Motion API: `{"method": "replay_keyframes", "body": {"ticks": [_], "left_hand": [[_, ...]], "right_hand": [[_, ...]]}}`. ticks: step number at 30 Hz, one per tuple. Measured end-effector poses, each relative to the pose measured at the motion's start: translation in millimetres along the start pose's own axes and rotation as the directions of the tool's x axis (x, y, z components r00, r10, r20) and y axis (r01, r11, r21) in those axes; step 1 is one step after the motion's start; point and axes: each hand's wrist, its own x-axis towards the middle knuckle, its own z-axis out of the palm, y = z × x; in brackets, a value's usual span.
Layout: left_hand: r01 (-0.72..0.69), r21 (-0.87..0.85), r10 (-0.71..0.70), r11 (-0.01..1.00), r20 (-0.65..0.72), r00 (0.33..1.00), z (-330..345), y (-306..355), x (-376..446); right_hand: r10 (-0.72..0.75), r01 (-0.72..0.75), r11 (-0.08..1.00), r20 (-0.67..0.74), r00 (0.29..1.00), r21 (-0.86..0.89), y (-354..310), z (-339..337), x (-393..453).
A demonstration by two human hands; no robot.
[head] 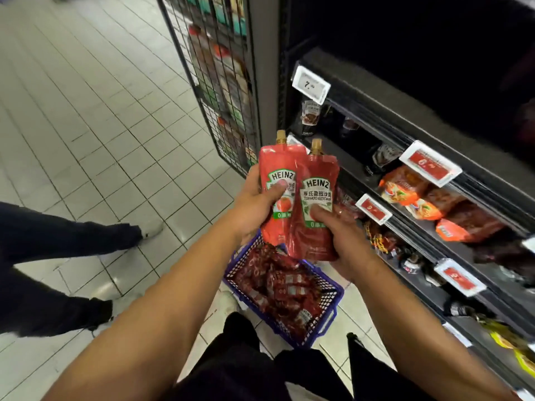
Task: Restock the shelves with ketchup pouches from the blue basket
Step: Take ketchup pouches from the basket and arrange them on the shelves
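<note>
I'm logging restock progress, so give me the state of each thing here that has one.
left hand: grips the left ketchup pouch, upright, capped.
right hand: grips the right ketchup pouch, upright, capped, overlapping the left one.
blue basket: on the floor, still holding many pouches.
shelves: partly stocked with other packets.

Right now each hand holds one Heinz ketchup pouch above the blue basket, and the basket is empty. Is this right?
Not quite. The head view shows the blue basket still holds many pouches. The rest stands: the left hand and the right hand each hold one Heinz pouch above it.
</note>
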Motion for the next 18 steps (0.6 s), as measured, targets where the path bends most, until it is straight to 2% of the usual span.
{"method": "replay_keyframes", "body": {"ticks": [5, 11, 14, 18], "left_hand": [[-0.134, 0.046, 0.133, 0.99, 0.015, 0.991, 18.5, 51.8, -21.9], [-0.3, 0.186, 0.299, 0.936, 0.032, 0.954, 33.3, 115.4, -35.6], [-0.359, 0.167, 0.361, 0.918, 0.018, 0.932, 41.5, 139.6, -39.1], [-0.43, 0.123, 0.43, 0.895, 0.024, 0.902, 50.2, 164.5, -34.9]], "right_hand": [[-0.131, 0.133, 0.99, 0.046, 0.99, -0.055, -51.9, 5.1, -42.5], [-0.333, 0.358, 0.919, 0.162, 0.929, -0.162, -115.5, 9.6, -76.3], [-0.406, 0.446, 0.858, 0.196, 0.893, -0.253, -144.8, 14.4, -89.8], [-0.498, 0.538, 0.802, 0.207, 0.842, -0.26, -171.7, 24.0, -102.3]]}}
